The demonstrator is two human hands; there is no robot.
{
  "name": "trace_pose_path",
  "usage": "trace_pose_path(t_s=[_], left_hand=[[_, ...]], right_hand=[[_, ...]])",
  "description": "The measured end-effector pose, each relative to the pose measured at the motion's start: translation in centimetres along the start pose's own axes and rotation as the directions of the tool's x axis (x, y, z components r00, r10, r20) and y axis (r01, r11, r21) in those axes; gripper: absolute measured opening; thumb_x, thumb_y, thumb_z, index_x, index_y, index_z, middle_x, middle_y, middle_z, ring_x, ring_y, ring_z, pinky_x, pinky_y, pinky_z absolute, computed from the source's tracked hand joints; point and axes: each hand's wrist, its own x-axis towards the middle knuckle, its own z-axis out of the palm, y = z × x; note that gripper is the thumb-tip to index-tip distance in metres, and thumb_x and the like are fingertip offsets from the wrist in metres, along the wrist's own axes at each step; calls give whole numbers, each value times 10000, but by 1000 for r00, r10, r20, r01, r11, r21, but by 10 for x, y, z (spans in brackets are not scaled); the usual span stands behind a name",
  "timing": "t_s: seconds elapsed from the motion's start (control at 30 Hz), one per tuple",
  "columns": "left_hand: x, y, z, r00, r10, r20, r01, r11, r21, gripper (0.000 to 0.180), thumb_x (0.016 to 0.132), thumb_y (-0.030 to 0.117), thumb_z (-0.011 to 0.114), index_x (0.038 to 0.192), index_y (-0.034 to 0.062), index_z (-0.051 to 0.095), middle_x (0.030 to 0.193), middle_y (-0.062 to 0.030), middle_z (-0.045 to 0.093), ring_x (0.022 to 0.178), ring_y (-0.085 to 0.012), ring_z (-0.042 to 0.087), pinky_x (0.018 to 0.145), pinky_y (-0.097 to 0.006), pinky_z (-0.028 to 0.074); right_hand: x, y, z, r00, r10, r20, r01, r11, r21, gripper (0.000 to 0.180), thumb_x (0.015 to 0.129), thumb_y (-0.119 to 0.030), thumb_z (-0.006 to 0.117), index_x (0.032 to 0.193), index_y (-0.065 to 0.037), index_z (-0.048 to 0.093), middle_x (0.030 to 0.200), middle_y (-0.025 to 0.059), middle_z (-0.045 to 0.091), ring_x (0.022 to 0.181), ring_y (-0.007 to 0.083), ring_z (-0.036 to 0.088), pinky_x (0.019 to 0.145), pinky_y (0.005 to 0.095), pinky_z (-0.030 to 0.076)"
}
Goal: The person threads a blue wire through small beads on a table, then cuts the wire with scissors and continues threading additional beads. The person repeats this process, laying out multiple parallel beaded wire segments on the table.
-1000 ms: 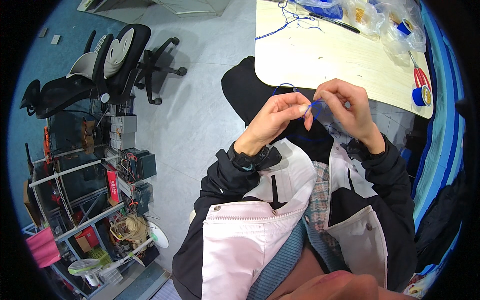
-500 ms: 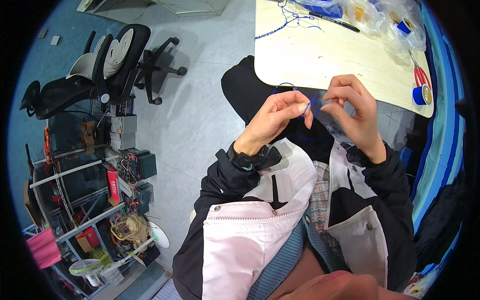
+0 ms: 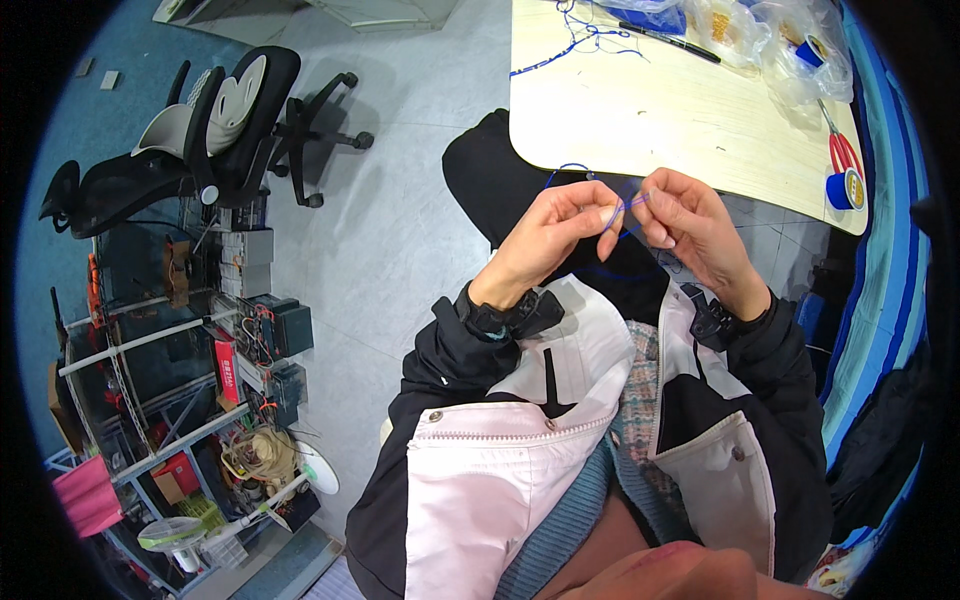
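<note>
My left hand (image 3: 555, 235) pinches a thin blue cord (image 3: 573, 167) between thumb and forefinger, over my lap just off the table's near edge. A loop of the cord arches above that hand, and loose strands hang below the fingers against dark trousers. Close beside it, my right hand (image 3: 695, 225) is closed in a pinch on the same cord, with a short length stretched between the two hands. Fingers hide any knot at the grip points.
On the pale table (image 3: 590, 115) lie more blue cord (image 3: 560, 62), a black pen (image 3: 668, 42), plastic bags (image 3: 735, 35) with beads, red-handled scissors (image 3: 843, 155) and a blue spool (image 3: 845, 190). An office chair (image 3: 225, 120) and a cluttered rack (image 3: 170, 350) stand at left.
My right hand has turned and come in toward the left hand, its fingers closing on the cord. The left hand has stayed nearly in place.
</note>
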Motion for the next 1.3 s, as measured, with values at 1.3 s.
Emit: trace_pose_path(t_s=[1.3], left_hand=[[1,-4,1,999,-45,25,49,986,-158,176,925,145,572,959,-25,595,761,23,516,662,-48,413,607,-185,331]], right_hand=[[5,20,-2,972,-193,136,205,975,-82,119,829,26,609,900,-10,697,856,27,603,834,104,554,774,228,433]])
